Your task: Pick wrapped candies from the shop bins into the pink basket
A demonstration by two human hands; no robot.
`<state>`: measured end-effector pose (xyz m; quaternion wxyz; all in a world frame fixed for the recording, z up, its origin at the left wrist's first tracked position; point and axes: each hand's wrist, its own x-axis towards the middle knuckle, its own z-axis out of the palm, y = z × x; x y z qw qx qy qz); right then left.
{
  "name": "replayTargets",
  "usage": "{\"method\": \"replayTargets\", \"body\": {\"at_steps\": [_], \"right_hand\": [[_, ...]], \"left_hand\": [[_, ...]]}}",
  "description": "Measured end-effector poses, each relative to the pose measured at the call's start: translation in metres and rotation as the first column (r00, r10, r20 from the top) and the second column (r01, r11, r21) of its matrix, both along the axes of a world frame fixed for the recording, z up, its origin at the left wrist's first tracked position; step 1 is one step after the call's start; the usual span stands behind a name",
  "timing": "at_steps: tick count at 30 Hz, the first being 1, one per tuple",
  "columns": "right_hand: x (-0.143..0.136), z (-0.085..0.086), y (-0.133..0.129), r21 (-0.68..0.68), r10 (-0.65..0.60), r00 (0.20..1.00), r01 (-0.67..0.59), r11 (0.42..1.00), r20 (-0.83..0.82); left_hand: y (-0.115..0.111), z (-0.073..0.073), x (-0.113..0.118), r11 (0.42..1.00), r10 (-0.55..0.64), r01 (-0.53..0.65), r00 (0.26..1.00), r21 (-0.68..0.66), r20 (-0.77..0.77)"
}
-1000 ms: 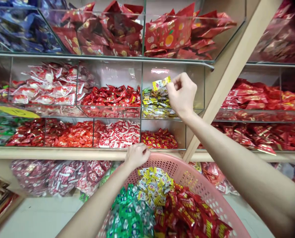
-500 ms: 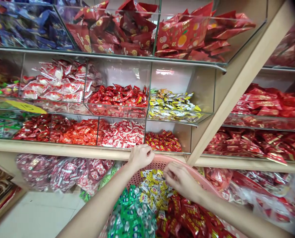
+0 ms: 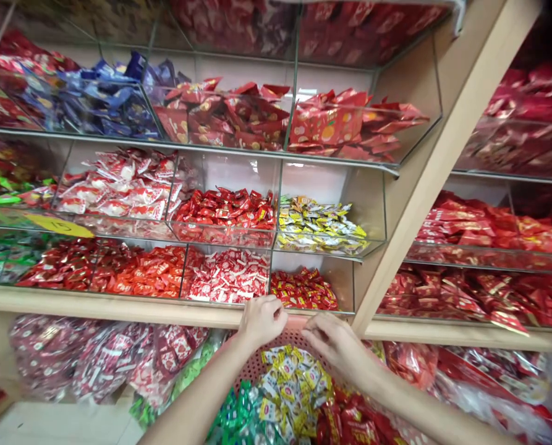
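Note:
A pink perforated basket (image 3: 290, 337) stands below the shelf edge, its far rim partly hidden by my hands. My left hand (image 3: 263, 320) is closed at the left of that rim, with its fingers curled over it. Just to the right, my right hand (image 3: 335, 343) is above the basket, fingers curled in; what they hold, if anything, is hidden. Inside the basket lie yellow-and-white wrapped candies (image 3: 292, 386), green wrapped candies (image 3: 238, 411) and red wrapped candies (image 3: 356, 417). Directly beyond my hands is a bin of small red-and-yellow candies (image 3: 303, 289).
Clear-walled bins hold red-and-white candies (image 3: 229, 275), red candies (image 3: 224, 210) and yellow-white candies (image 3: 319, 222). A wooden ledge (image 3: 118, 309) runs along the front, and a slanting wooden post (image 3: 424, 179) stands right. Bagged candies (image 3: 48, 355) lie beneath. A yellow tag (image 3: 60, 225) hangs at left.
The view has tilted up, so the shelves sit lower and more of the top shows. My right hand has moved nearer the basket's far rim; my left stays at the rim.

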<state>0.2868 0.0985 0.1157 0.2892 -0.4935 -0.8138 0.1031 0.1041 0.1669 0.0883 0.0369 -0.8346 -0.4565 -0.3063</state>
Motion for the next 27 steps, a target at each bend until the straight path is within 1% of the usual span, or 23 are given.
{"method": "replayTargets", "body": {"at_steps": [2, 3, 5, 7, 8, 9, 10, 11, 12, 14, 17, 22, 27], "right_hand": [[-0.003, 0.036, 0.0, 0.159, 0.042, 0.999, -0.041, 0.986, -0.003], [-0.004, 0.057, 0.001, 0.245, 0.064, 0.998, -0.06, 0.968, -0.006], [-0.007, 0.098, 0.008, 0.413, 0.08, 0.997, -0.067, 0.908, -0.014], [-0.009, 0.134, 0.024, 0.539, 0.051, 0.998, -0.031, 0.841, -0.021], [-0.01, 0.149, 0.036, 0.575, 0.024, 1.0, -0.008, 0.818, -0.02], [-0.01, 0.161, 0.049, 0.588, -0.008, 1.0, 0.011, 0.809, -0.008], [-0.011, 0.171, 0.063, 0.58, -0.043, 0.999, 0.028, 0.814, 0.012], [-0.012, 0.178, 0.077, 0.554, -0.076, 0.996, 0.042, 0.831, 0.039], [-0.013, 0.182, 0.091, 0.512, -0.106, 0.992, 0.053, 0.857, 0.075], [-0.017, 0.186, 0.114, 0.42, -0.141, 0.978, 0.063, 0.905, 0.157], [-0.026, 0.184, 0.134, 0.338, -0.149, 0.95, 0.051, 0.94, 0.273], [-0.035, 0.183, 0.141, 0.263, -0.146, 0.919, 0.049, 0.964, 0.365], [-0.04, 0.183, 0.148, 0.31, -0.121, 0.891, -0.022, 0.951, 0.437]], "left_hand": [[0.0, 0.0, 0.0, 1.0, -0.001, 0.001, 1.0, -0.01, 0.005], [0.0, 0.001, 0.0, 1.0, -0.005, 0.005, 1.0, -0.018, 0.009], [-0.001, 0.002, 0.0, 0.999, -0.007, 0.008, 1.0, -0.041, 0.018], [-0.001, 0.003, 0.0, 0.998, -0.002, 0.004, 1.0, -0.068, 0.024], [-0.002, 0.003, 0.0, 0.997, 0.002, 0.0, 1.0, -0.079, 0.026], [-0.002, 0.004, 0.0, 0.996, 0.007, -0.005, 1.0, -0.088, 0.028], [-0.002, 0.004, 0.0, 0.996, 0.01, -0.007, 0.999, -0.093, 0.031], [-0.002, 0.004, 0.0, 0.995, 0.01, -0.007, 0.999, -0.095, 0.036], [-0.002, 0.003, 0.0, 0.996, 0.009, -0.005, 0.999, -0.095, 0.04], [-0.002, 0.003, 0.0, 0.996, 0.006, -0.002, 0.999, -0.086, 0.045], [-0.001, 0.002, -0.001, 0.997, 0.0, 0.004, 0.999, -0.072, 0.049], [0.0, 0.0, -0.001, 0.997, -0.009, 0.013, 0.998, -0.073, 0.064], [0.001, 0.001, -0.001, 0.998, -0.007, 0.011, 0.999, -0.07, 0.052]]}}
